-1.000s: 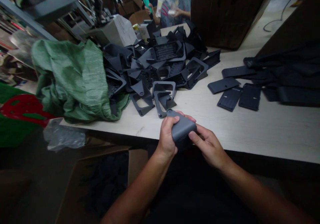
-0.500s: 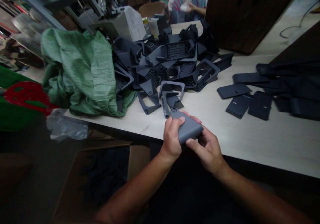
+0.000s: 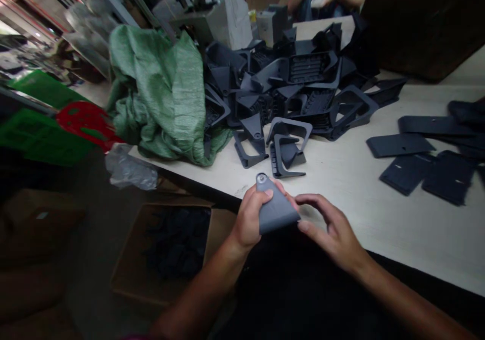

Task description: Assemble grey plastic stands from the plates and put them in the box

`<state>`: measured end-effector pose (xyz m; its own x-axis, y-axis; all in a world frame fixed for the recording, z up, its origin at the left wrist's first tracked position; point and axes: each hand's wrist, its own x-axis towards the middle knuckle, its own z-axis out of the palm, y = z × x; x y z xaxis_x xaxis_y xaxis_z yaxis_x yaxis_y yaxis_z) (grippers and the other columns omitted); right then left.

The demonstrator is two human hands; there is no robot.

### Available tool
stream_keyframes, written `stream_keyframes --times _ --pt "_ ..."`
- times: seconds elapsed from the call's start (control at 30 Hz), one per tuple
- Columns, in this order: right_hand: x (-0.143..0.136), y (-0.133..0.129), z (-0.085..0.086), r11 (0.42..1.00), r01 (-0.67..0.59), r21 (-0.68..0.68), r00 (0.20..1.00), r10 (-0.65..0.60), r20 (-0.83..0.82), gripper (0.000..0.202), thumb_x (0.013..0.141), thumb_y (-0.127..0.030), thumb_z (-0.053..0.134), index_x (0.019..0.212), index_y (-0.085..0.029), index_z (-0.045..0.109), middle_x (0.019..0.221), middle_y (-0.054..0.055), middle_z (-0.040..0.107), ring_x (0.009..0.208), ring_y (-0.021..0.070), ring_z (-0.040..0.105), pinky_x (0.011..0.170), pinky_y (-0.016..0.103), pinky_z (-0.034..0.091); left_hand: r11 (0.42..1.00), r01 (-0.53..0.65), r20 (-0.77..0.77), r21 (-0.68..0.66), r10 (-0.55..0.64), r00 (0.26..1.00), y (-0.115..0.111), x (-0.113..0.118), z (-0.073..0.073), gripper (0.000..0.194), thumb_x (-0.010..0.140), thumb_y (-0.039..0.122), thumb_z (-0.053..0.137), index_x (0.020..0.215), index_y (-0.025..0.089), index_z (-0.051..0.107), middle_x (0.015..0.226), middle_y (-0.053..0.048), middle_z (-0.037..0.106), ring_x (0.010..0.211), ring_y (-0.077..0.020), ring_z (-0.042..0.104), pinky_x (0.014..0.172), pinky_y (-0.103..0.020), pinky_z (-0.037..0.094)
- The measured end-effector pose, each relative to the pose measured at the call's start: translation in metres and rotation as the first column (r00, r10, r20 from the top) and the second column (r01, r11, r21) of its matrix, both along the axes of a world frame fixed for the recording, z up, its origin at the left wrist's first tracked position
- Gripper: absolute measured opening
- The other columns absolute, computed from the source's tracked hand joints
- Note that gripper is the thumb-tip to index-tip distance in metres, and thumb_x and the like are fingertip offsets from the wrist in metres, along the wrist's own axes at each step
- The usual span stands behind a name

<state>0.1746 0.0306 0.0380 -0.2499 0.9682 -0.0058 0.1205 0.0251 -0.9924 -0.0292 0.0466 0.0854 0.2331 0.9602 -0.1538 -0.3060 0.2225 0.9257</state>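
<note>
While left hand (image 3: 249, 217) clasps grey part (image 3: 278, 211) by table edge (image 3: 417, 264); right hand (image 3: 337, 235) curves, half-open, beside it; plates (image 3: 407, 174) well apart

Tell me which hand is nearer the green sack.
Left. The left hand, holding the grey part, is below and right of the green sack in view; the right hand is farther right, by the part's corner.
</note>
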Motion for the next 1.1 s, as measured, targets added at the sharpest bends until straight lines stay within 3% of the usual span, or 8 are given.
stream_keyframes --times 0.1,0.17,0.27,0.43,0.63,0.83,0.97,1.1 --pt "0.023 0.008 -0.014 0.994 0.100 -0.049 0.990 -0.095 0.101 0.046 0.088 -0.056 0.077 0.125 -0.028 0.073 0.131 0.009 0.077 0.124 0.0337 0.072 0.110 0.051 0.055 0.996 0.059 -0.093 -0.066 -0.065 0.994 -0.028 -0.043 0.001 0.024 0.095 0.040 0.058 0.103 0.018 0.064 0.088 -0.010 0.079 0.085 -0.0275 0.075 0.076 -0.036 0.055" --pt "0.035 0.015 -0.021 0.972 0.225 -0.072 0.963 -0.210 0.169 0.046 0.081 -0.056 0.079 0.116 -0.027 0.076 0.121 0.010 0.081 0.117 0.0358 0.075 0.107 0.054 0.057 0.978 0.135 -0.281 -0.161 -0.176 0.943 -0.049 -0.076 -0.011 0.027 0.098 0.043 0.057 0.104 0.018 0.065 0.094 -0.009 0.079 0.083 -0.0242 0.073 0.075 -0.033 0.054" --pt "0.042 0.023 -0.023 0.916 0.371 -0.152 0.912 -0.328 0.247 0.045 0.074 -0.057 0.079 0.107 -0.026 0.079 0.109 0.011 0.083 0.111 0.0377 0.077 0.107 0.056 0.057 0.949 0.144 -0.646 -0.281 -0.298 0.702 -0.078 -0.130 -0.044 0.032 0.100 0.046 0.050 0.099 0.021 0.069 0.098 -0.006 0.077 0.088 -0.0214 0.071 0.081 -0.031 0.055" --pt "0.035 0.021 -0.023 0.882 0.449 -0.145 0.868 -0.391 0.307 0.037 0.077 -0.056 0.078 0.100 -0.027 0.080 0.105 0.010 0.083 0.108 0.0366 0.077 0.107 0.055 0.057 0.933 -0.129 -0.839 -0.337 -0.236 0.491 -0.111 -0.232 -0.101 0.035 0.095 0.048 0.046 0.089 0.021 0.069 0.090 -0.008 0.076 0.090 -0.0269 0.071 0.085 -0.037 0.057" --pt "0.030 0.015 -0.032 0.879 0.474 -0.060 0.850 -0.439 0.290 0.032 0.083 -0.055 0.079 0.102 -0.028 0.080 0.106 0.009 0.082 0.107 0.0344 0.077 0.106 0.052 0.057 0.889 -0.415 -0.970 -0.191 -0.105 0.220 -0.122 -0.328 -0.119 0.045 0.092 0.051 0.059 0.120 0.016 0.068 0.130 -0.020 0.075 0.131 -0.0376 0.065 0.114 -0.049 0.047" --pt "0.023 0.011 -0.018 0.877 0.467 -0.114 0.855 -0.415 0.309 0.024 0.091 -0.056 0.076 0.103 -0.034 0.076 0.116 0.013 0.080 0.114 0.0318 0.075 0.110 0.051 0.053 0.899 -0.409 -0.971 -0.158 -0.066 0.229 -0.118 -0.337 -0.136 0.065 0.099 0.054 0.052 0.151 0.014 0.057 0.152 -0.018 0.066 0.144 -0.0306 0.059 0.122 -0.042 0.043" --pt "0.021 0.011 -0.016 0.873 0.474 -0.112 0.858 -0.430 0.279 0.023 0.089 -0.053 0.077 0.101 -0.032 0.076 0.114 0.015 0.080 0.110 0.0343 0.076 0.107 0.054 0.056 0.899 -0.375 -0.949 -0.226 -0.116 0.294 -0.121 -0.323 -0.149 0.057 0.092 0.055 0.062 0.132 0.015 0.072 0.142 -0.018 0.074 0.137 -0.0345 0.065 0.119 -0.044 0.047" --pt "0.025 0.016 -0.027 0.877 0.470 -0.101 0.861 -0.430 0.273 0.033 0.085 -0.056 0.080 0.101 -0.028 0.077 0.110 0.016 0.081 0.108 0.0345 0.077 0.108 0.053 0.055 0.907 -0.326 -0.926 -0.267 -0.149 0.346 -0.124 -0.310 -0.143 0.051 0.084 0.060 0.067 0.111 0.019 0.079 0.126 -0.015 0.081 0.126 -0.0365 0.072 0.114 -0.046 0.052"
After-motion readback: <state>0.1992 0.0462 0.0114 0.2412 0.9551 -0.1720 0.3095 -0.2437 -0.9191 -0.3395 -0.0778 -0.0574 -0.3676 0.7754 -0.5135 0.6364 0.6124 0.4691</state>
